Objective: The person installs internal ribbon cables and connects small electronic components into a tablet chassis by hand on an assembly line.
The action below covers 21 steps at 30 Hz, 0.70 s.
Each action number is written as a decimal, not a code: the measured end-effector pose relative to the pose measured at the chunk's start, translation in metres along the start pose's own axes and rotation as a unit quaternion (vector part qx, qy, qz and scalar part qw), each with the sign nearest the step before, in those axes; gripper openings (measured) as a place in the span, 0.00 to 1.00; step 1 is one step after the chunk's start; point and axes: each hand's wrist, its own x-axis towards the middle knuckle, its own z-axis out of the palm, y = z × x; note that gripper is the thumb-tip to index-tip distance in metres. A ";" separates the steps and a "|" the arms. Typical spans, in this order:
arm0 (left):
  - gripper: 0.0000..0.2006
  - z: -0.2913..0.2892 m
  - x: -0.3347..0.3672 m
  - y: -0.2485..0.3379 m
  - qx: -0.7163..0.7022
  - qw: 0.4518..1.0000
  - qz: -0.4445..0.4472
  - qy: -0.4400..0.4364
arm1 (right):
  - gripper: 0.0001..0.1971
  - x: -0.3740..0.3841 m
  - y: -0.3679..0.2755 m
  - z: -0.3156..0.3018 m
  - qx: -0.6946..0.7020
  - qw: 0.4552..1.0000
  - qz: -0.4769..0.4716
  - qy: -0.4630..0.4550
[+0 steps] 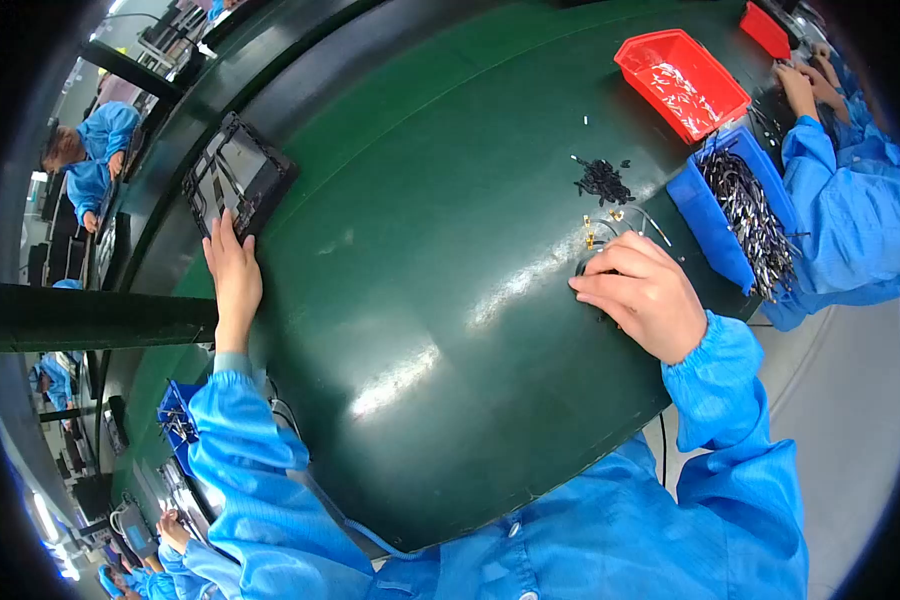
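My left hand reaches to the far left with its fingers stretched out. Its fingertips touch the near edge of a flat, dark-framed device part with a grey middle, which lies on the belt beside the table. On the right, the thumb and fingers of my right hand are pinched together on a thin dark cable; its held part is mostly hidden. Just beyond those fingers lie thin cables with small gold connectors. A loose pile of short black pieces sits farther back.
A red bin with small white pieces stands at the back right. Nearer is a blue bin full of dark cables. A co-worker's blue sleeve is close beside it. A dark post crosses at left, above another blue bin.
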 end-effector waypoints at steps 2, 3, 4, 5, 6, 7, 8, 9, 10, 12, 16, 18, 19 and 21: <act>0.27 0.005 0.009 -0.022 0.000 0.999 -0.035 -0.017 | 0.10 0.007 -0.003 0.002 -0.021 1.000 -0.016 0.003; 0.27 0.006 0.014 -0.032 0.022 0.997 -0.074 -0.027 | 0.10 0.010 -0.005 0.002 -0.043 0.999 -0.030 0.004; 0.27 -0.005 0.016 -0.017 0.020 0.997 -0.073 -0.027 | 0.10 0.011 -0.006 -0.001 -0.045 0.999 -0.030 0.004; 0.28 -0.026 0.020 0.015 0.028 0.997 -0.075 -0.017 | 0.09 0.012 -0.007 -0.005 -0.046 0.998 -0.038 0.020; 0.28 -0.047 0.020 0.039 0.041 0.996 -0.080 -0.007 | 0.09 0.015 -0.009 -0.007 -0.044 0.997 -0.051 0.036; 0.28 -0.064 0.015 0.046 0.013 0.999 -0.019 0.031 | 0.09 0.020 -0.016 -0.013 -0.039 0.997 -0.058 0.036; 0.27 -0.082 0.011 0.065 -0.022 0.999 0.018 0.028 | 0.08 0.022 -0.024 -0.022 -0.020 0.995 -0.077 0.056; 0.25 -0.107 0.004 0.088 -0.056 0.997 0.053 0.025 | 0.08 0.022 -0.031 -0.025 0.002 0.993 -0.096 0.075; 0.19 -0.128 -0.003 0.113 -0.123 0.990 0.067 0.001 | 0.08 0.019 -0.036 -0.022 0.000 0.993 -0.094 0.071; 0.15 -0.162 -0.022 0.155 -0.227 0.966 0.112 -0.057 | 0.09 0.016 -0.050 -0.012 0.086 0.974 -0.202 0.053; 0.16 -0.189 -0.085 0.191 -0.277 0.939 0.169 -0.113 | 0.09 0.020 -0.066 0.037 0.108 0.949 -0.295 -0.003; 0.17 -0.173 -0.109 0.200 -0.314 0.927 0.174 -0.113 | 0.07 0.017 -0.063 0.055 0.068 0.939 -0.335 -0.040; 0.17 -0.166 -0.116 0.202 -0.315 0.927 0.168 -0.117 | 0.09 0.014 -0.063 0.056 0.071 0.938 -0.334 -0.063; 0.16 -0.158 -0.128 0.207 -0.319 0.921 0.194 -0.115 | 0.11 0.013 -0.062 0.040 0.068 0.946 -0.310 -0.066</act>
